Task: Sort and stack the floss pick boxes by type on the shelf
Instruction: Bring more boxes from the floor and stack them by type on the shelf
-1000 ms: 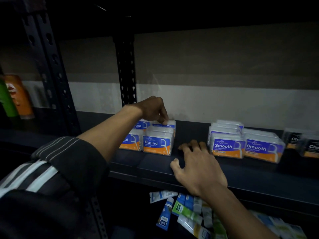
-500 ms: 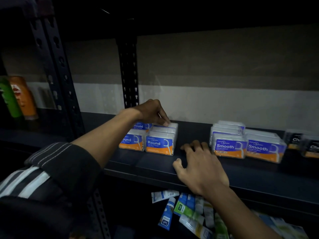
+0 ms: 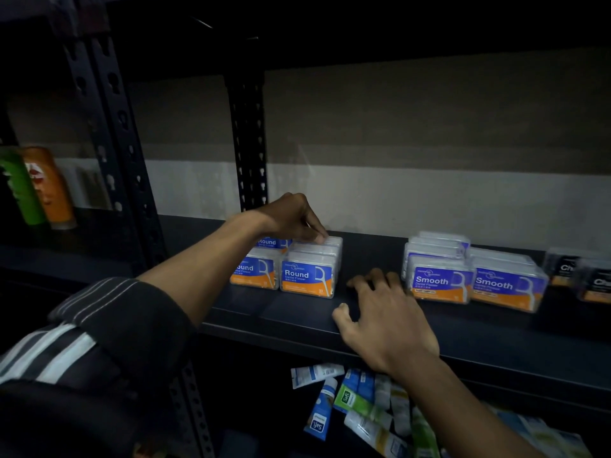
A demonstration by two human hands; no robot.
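Note:
Clear floss pick boxes with blue-and-orange labels stand on a dark shelf [image 3: 496, 328]. A cluster marked Round [image 3: 307, 276] sits at the middle left, with another Round box [image 3: 254, 271] beside it and more behind. My left hand [image 3: 291, 216] reaches over this cluster, its curled fingertips gripping the top rear edge of a Round box. To the right stand boxes marked Smooth [image 3: 439, 282], with a second Smooth stack [image 3: 506, 285] next to them. My right hand [image 3: 386, 322] rests flat on the shelf between the two groups, fingers spread, holding nothing.
Black-labelled boxes [image 3: 595, 282] stand at the far right of the shelf. A black perforated post [image 3: 248, 143] rises behind the Round boxes. Orange and green bottles [image 3: 49, 186] stand on the left bay. Several toothpaste tubes [image 3: 350, 398] lie on the shelf below.
My left hand has stayed on the Round boxes and shifted its fingertips slightly. My right hand has stayed flat on the shelf.

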